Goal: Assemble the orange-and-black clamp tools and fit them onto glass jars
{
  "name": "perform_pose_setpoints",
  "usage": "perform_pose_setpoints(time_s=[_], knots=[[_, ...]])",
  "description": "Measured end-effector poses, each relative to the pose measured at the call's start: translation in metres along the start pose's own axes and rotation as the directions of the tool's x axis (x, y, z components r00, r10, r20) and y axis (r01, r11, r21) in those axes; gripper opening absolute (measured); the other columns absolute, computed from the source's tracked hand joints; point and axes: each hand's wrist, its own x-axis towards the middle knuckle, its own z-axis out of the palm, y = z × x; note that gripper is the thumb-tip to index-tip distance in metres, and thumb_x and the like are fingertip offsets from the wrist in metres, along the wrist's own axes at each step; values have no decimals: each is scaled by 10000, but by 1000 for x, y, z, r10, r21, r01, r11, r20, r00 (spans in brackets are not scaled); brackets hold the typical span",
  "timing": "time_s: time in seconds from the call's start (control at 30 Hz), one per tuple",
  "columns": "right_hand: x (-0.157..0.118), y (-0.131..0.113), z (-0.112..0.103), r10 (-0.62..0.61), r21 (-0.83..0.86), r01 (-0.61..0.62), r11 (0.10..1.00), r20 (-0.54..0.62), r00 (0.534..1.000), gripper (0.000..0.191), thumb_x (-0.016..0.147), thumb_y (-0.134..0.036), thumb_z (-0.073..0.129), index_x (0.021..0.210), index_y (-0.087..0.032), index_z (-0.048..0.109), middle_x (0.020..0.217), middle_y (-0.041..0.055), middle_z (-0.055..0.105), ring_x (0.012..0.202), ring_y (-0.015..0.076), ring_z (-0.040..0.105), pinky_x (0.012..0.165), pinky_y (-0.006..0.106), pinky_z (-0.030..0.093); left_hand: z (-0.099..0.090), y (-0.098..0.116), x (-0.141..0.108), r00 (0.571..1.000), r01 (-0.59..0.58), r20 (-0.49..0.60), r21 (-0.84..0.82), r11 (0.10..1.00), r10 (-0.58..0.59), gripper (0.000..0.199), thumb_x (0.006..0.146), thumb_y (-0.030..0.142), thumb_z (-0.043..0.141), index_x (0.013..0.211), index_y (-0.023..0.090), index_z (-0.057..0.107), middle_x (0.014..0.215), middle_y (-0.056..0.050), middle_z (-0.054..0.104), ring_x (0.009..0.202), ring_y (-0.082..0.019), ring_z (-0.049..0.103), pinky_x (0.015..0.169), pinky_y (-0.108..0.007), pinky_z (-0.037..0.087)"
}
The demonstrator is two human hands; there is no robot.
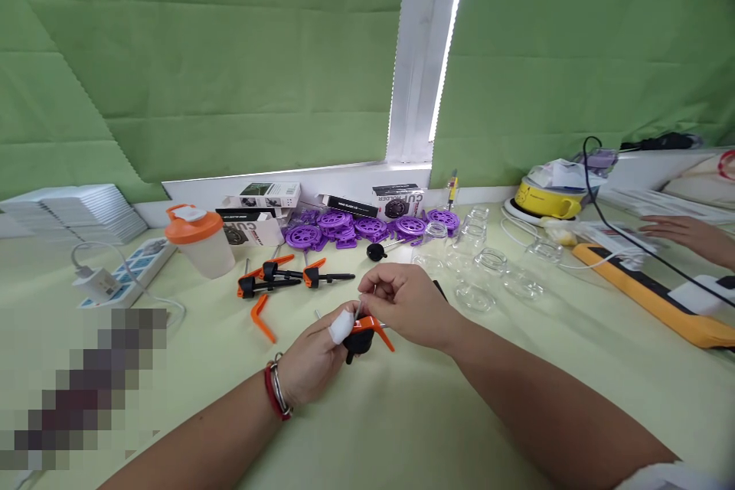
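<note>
My left hand (pixel 307 371), with a white wrap on the thumb, grips a black and orange clamp-like part (pixel 359 341) near the middle of the table. An orange bent arm (pixel 386 337) sticks out of its right side. Above it, my right hand (pixel 416 308) pinches a thin metal rod (pixel 358 311) standing at the top of the part. Whether the rod is seated in the part is hidden by my fingers. Farther left lie several similar black and orange assemblies (pixel 327 276) and a loose orange bent piece (pixel 262 319). A black knob with a metal stem (pixel 377 252) rests beyond my right hand.
Purple openwork discs (pixel 336 226) and printed boxes (pixel 396 201) line the back. Clear glass pieces (pixel 474 295) stand to the right. An orange-lidded shaker (pixel 198 245) and a power strip (pixel 135 268) are left. Another person's hand (pixel 689 236) is near the yellow-orange object (pixel 648 295).
</note>
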Motion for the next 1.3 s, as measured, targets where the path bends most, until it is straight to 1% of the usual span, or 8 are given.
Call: perform_pose_setpoints(time_s=[0.27,0.47,0.6,0.7,0.83,0.97,1.1,1.3], knots=[[-4,7,16,-6,-24,9,1000,104,995,144,801,-160,526,870,-168,651,585,-37,562,498,71,493,494,181,376,-4,1,-1,999,-7,-52,-97,995,1,312,848,454,554,803,159,643,829,-62,559,719,-149,462,656,-291,382],[-5,4,10,-240,-215,281,935,198,951,223,828,-124,516,904,-206,709,915,21,672,852,131,600,750,245,447,-9,5,-1,999,-16,-35,-96,995,12,316,849,443,562,920,156,674,953,-102,624,868,-205,538,729,-318,407],[-5,4,8,-274,-286,348,893,269,923,241,746,-232,683,986,-248,697,1101,12,646,1004,177,561,850,297,433,-9,9,-1,999,13,-38,-132,991,-18,349,855,447,554,1046,176,664,1043,-117,641,976,-246,561,785,-353,427],[-4,5,7,-316,-351,408,843,292,903,335,711,-155,691,1035,-239,673,1140,20,627,1016,186,530,885,324,411,-9,12,-1,1000,3,-15,-137,991,-5,369,873,454,523,1115,203,644,1125,-114,627,1069,-256,544,860,-377,431],[-3,3,4,-343,-399,500,769,404,848,241,795,-102,595,1012,-190,653,1118,66,613,1024,192,500,917,359,371,-7,17,-3,997,-28,78,-19,999,30,415,856,432,561,1222,240,581,1311,-101,525,1232,-264,450,957,-382,412],[-4,1,1,-351,-425,600,678,530,772,219,842,-96,525,996,-190,649,1058,71,614,1037,201,476,931,374,318,-2,22,-3,984,-67,173,205,977,32,445,786,291,668,1216,238,564,1433,-94,387,1317,-283,346,979,-403,414],[-6,1,2,-344,-437,655,617,599,723,291,792,-48,515,1008,-194,644,1057,56,616,990,190,474,918,356,300,4,24,-2,969,-140,239,326,935,62,301,769,213,668,1067,221,621,1330,-101,471,1228,-271,440,947,-407,431],[-7,7,8,-378,-473,669,573,572,728,277,791,-50,514,978,-206,645,1011,30,617,956,167,475,912,329,301,4,22,-3,990,-98,138,441,892,40,291,712,205,720,996,223,657,964,-77,621,926,-234,573,783,-354,476]])
